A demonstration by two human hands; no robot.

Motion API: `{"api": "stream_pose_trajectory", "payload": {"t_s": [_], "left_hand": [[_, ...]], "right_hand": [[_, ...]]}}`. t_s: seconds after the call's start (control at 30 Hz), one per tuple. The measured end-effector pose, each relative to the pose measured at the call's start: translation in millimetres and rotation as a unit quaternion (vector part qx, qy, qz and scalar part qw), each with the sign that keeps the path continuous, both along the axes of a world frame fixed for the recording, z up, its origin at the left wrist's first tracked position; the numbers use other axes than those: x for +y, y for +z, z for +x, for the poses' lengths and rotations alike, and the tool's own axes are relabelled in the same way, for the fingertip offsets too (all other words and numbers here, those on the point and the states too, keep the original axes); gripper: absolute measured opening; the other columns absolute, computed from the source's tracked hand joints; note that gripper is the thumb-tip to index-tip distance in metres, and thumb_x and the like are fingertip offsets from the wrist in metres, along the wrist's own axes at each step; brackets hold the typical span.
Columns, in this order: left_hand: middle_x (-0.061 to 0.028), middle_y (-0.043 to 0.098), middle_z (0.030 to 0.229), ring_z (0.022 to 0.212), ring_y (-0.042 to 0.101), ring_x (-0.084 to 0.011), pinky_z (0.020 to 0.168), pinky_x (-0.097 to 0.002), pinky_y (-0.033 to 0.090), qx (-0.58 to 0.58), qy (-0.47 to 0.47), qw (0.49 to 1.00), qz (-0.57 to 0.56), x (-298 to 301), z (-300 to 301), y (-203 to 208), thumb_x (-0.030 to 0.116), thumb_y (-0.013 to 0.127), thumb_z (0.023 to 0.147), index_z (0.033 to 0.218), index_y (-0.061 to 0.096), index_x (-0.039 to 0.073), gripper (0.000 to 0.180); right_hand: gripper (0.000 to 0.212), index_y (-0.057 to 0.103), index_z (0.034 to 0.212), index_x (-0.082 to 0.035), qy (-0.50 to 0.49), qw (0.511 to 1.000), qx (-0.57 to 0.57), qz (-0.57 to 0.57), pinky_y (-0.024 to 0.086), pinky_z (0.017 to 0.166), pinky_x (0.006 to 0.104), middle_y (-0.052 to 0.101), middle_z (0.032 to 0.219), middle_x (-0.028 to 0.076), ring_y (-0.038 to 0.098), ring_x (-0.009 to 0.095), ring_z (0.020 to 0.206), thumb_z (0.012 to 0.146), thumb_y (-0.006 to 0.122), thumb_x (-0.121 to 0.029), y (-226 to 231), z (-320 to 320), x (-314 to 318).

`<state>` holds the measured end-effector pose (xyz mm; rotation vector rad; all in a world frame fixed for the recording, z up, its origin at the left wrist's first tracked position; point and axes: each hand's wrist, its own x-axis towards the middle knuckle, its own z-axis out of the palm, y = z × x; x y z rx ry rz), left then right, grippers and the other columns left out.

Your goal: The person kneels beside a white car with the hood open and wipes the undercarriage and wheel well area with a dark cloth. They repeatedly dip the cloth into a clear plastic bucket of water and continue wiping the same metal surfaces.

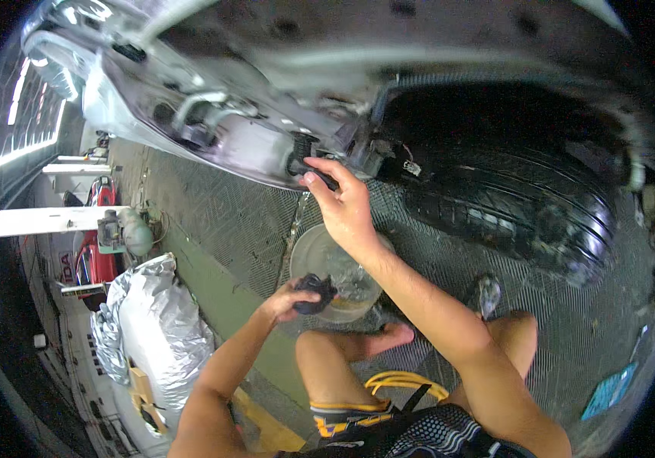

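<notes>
My right hand reaches up to the lower edge of a car body, its thumb and fingers closed on a black brush. The dark head of the brush lies against the pale, wet-looking inner panel. Lower and to the left, my left hand grips a bunched dark cloth beside the rim of a round bucket. Murky water with light foam shows inside the bucket. What the fingers of my left hand do behind the cloth is partly hidden.
A black tyre sits in the wheel arch at the right. A coiled yellow hose lies between my legs. Silver sheeting covers something at the left. A teal object rests on the ribbed floor at the far right.
</notes>
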<state>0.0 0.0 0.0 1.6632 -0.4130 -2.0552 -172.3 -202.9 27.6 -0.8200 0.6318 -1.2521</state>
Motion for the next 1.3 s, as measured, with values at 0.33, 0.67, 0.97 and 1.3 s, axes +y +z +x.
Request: {"api": "stream_pose_trajectory", "payload": {"t_s": [0.33,0.67,0.97,1.3], "left_hand": [[-0.0142,0.07,0.108,0.094,0.069,-0.0224,0.079,-0.0359,0.056,-0.137,-0.22,0.946,-0.195,-124,-134,304,0.018,0.074,0.084,0.114,0.06,-0.001,0.038],[-0.01,0.064,0.089,0.079,0.069,-0.0298,0.063,-0.042,0.056,-0.673,-0.59,0.326,-0.305,-236,-92,382,0.011,0.069,0.072,0.092,0.06,0.01,0.022],[-0.0135,0.058,0.097,0.089,0.06,-0.0338,0.077,-0.0424,0.051,-0.638,-0.454,0.314,-0.536,-279,-16,435,0.002,0.071,0.06,0.115,0.064,0.01,0.056],[-0.0115,0.051,0.11,0.1,0.052,-0.0329,0.088,-0.0467,0.044,-0.609,-0.443,0.262,-0.603,-280,39,399,0.008,0.074,0.055,0.122,0.062,0.016,0.069]], "right_hand": [[0.029,0.07,0.113,0.0,-0.003,0.977,0.027,0.213,0.051,0.087,0.0317,0.072,0.107,0.012,0.069,0.019,0.095,0.088,0.071,-0.016,98,-25,10],[0.021,0.071,0.104,-0.005,-0.042,0.957,0.168,0.232,0.052,0.072,0.0392,0.071,0.091,0.018,0.07,0.029,0.079,0.09,0.067,-0.02,206,25,-16],[0.024,0.06,0.106,0.0,-0.023,0.963,0.258,0.071,0.051,0.073,0.0497,0.068,0.088,0.022,0.066,0.042,0.081,0.094,0.06,-0.022,212,15,-17],[0.017,0.064,0.086,0.0,-0.069,0.914,0.384,-0.11,0.053,0.063,0.0484,0.065,0.071,0.02,0.066,0.039,0.068,0.09,0.061,-0.017,217,27,-46]]}}
